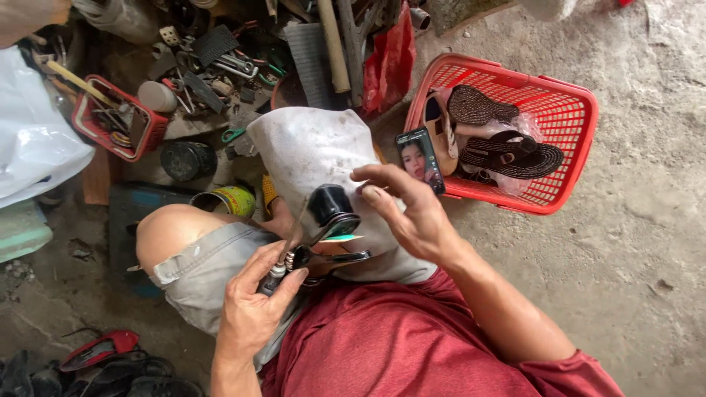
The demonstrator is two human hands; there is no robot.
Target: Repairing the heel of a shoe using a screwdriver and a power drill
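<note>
My left hand grips the handles of a black scissor-like tool over my lap. The tool's jaws sit against a small black object resting on a grey cloth draped over my knee. My right hand is raised beside that object with its fingers spread and curled; a phone with a lit screen shows just behind the fingertips. Whether the hand holds the phone I cannot tell.
A red plastic basket with dark woven sandals stands on the concrete at the right. A small red tray of tools, a tin can, a red bag and scattered hardware fill the upper left. Shoes lie at the lower left.
</note>
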